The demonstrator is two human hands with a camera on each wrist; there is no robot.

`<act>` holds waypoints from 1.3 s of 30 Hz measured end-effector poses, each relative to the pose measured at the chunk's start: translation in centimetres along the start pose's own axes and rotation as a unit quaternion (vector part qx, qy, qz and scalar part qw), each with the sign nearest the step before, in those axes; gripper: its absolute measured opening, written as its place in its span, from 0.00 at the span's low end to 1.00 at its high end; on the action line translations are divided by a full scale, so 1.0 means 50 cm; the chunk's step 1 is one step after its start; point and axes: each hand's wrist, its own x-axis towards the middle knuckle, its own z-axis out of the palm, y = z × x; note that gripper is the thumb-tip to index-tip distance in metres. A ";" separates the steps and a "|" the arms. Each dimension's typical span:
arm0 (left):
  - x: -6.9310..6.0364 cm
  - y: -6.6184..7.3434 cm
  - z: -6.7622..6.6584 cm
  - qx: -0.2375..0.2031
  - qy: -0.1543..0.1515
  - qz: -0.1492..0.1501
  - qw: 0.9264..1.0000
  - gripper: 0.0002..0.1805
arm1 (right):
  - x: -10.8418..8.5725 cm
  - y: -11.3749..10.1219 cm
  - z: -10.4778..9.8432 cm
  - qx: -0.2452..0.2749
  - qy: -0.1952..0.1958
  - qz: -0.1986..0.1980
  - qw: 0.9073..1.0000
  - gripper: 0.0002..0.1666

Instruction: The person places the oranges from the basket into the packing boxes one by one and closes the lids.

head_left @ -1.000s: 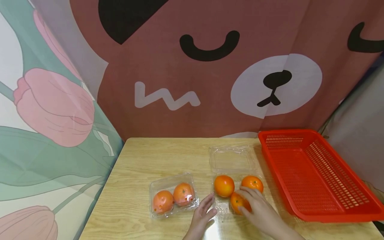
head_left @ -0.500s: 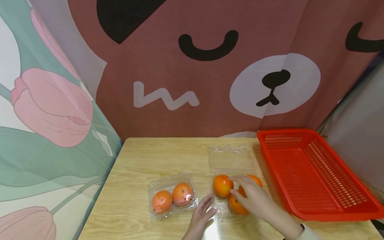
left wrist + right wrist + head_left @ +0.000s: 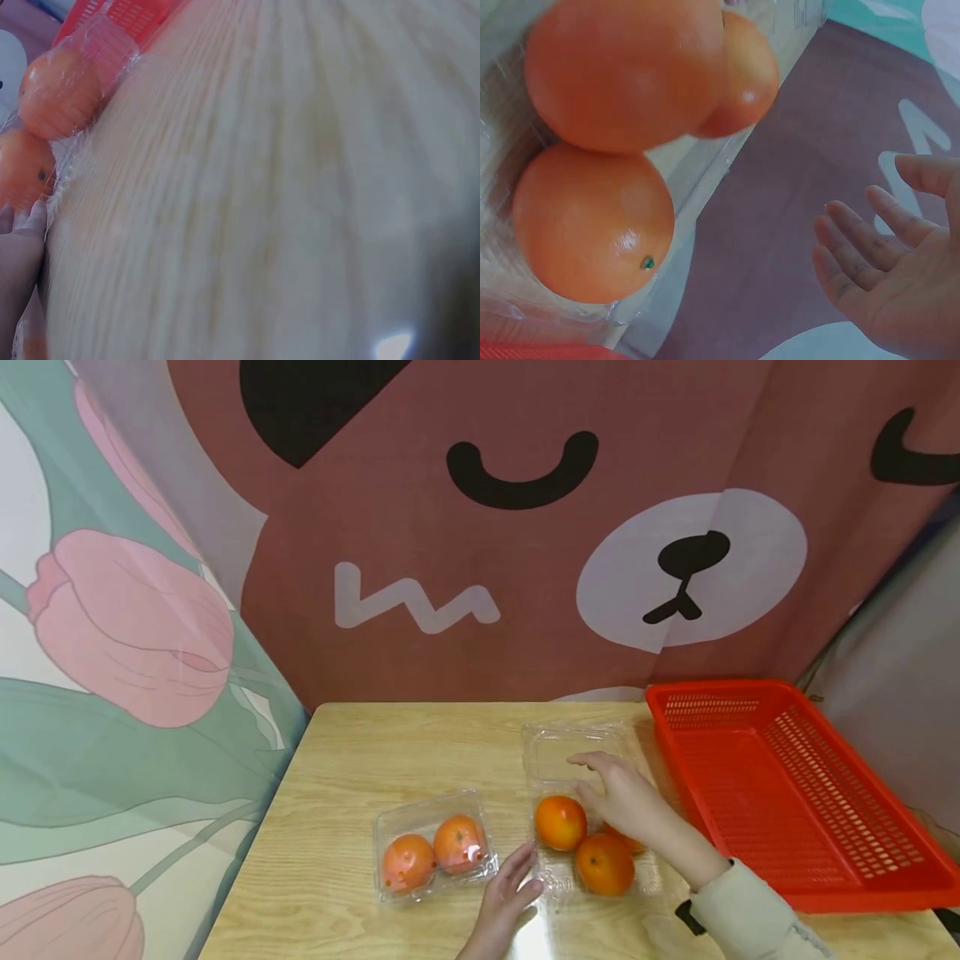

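Three oranges, among them a front one (image 3: 604, 864) and a left one (image 3: 560, 822), sit in a clear plastic clamshell box (image 3: 555, 885) whose lid (image 3: 547, 752) lies folded back. My right hand (image 3: 624, 792) hovers over the hinge side of this box, fingers loosely extended and holding nothing. It partly hides the third orange (image 3: 592, 225), which the right wrist view shows with its green stem spot. My left hand (image 3: 504, 897) stays by the box's left edge with fingers extended; whether it touches the plastic I cannot tell.
Left of my left hand lies a closed clear clamshell box (image 3: 390, 827) with two oranges (image 3: 408, 862) visible inside. A red plastic basket (image 3: 738, 810) stands along the right side of the wooden table (image 3: 315, 860). A printed bear curtain (image 3: 420, 543) hangs behind.
My right hand has left the front orange, passed over the back right one and moved toward the folded-back lid. The front orange now shows fully. My left hand has stayed in place.
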 end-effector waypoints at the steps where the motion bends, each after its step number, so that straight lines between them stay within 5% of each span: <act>1: 0.001 -0.001 0.000 0.000 0.000 0.001 1.000 0.31 | 0.009 0.005 -0.003 0.002 -0.004 0.003 1.000 0.21; 12: 0.006 -0.002 0.003 -0.001 0.003 -0.005 1.000 0.32 | 0.101 0.078 -0.023 0.059 -0.039 0.034 0.997 0.20; 19: 0.007 -0.007 0.001 0.000 0.003 -0.001 1.000 0.33 | 0.142 0.121 -0.028 0.051 -0.082 0.099 0.990 0.27; 32: 0.003 0.001 0.003 0.000 0.001 0.004 1.000 0.31 | 0.157 0.197 -0.008 0.043 -0.083 0.191 0.977 0.36; 39: 0.001 0.001 0.003 -0.005 0.001 0.007 1.000 0.31 | 0.153 0.236 0.008 0.029 -0.075 0.203 0.976 0.34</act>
